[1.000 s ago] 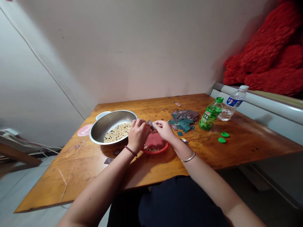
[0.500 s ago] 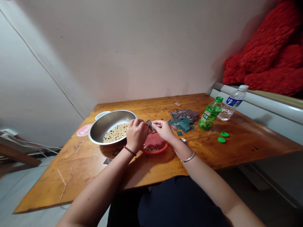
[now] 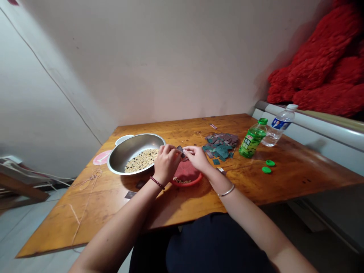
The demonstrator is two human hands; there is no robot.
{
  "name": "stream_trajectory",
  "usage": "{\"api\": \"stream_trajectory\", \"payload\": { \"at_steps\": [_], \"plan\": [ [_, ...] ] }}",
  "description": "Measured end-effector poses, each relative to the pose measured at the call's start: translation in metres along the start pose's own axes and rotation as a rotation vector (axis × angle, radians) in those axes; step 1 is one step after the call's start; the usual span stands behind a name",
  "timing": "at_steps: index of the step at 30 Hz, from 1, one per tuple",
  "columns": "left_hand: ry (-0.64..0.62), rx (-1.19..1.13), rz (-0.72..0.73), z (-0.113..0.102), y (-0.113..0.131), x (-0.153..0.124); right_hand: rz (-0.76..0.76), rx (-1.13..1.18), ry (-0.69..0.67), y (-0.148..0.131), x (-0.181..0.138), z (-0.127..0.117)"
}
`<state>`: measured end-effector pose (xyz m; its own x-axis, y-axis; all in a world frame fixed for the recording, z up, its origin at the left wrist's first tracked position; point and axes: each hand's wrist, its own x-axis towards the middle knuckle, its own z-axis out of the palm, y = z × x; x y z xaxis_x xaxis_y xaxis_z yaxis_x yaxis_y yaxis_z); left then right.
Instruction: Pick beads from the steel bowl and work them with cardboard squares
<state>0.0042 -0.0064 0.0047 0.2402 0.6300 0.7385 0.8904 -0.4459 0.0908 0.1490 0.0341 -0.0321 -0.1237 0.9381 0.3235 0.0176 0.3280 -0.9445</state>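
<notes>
Between my two hands is a small dark square piece (image 3: 180, 150), thin and flat like a scrap of cloth or leather. My left hand (image 3: 167, 162) pinches it from the left, and my right hand (image 3: 196, 157) has its thumb and fingers closed on the right side. Both hands are above a red plastic bowl (image 3: 196, 180) with some pale beads in its near part. Beside my left hand tilts a steel basin (image 3: 119, 159) holding many pale beads (image 3: 142, 159) mixed with dark ones. Whether a bead is in my fingers, I cannot tell.
Right of the bowl lies a heap of dark green and brown squares (image 3: 220, 146). Farther right stand a green drink bottle (image 3: 251, 140) and a clear water bottle (image 3: 278, 127), with green caps (image 3: 266, 170) nearby. Loose string (image 3: 91, 180) trails at the table's left.
Both hands stay together over the red bowl, the fingers shifting only slightly around the square piece. The whole view has moved a little.
</notes>
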Motion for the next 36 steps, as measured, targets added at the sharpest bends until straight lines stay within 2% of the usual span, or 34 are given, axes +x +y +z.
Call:
{"api": "stream_trajectory", "payload": {
  "at_steps": [14,27,36],
  "plan": [
    [-0.003,0.017,-0.011,-0.0005,0.0006,-0.0004,0.036,0.086,-0.028,-0.0073,-0.0021,0.0013],
    [-0.028,0.042,0.025,0.0012,0.0018,-0.0012,0.002,-0.022,-0.006,0.0020,-0.0008,-0.0002],
    [-0.021,0.060,0.022,0.0022,-0.0001,-0.0018,0.010,0.018,-0.011,0.0019,-0.0006,0.0007]
  ]
}}
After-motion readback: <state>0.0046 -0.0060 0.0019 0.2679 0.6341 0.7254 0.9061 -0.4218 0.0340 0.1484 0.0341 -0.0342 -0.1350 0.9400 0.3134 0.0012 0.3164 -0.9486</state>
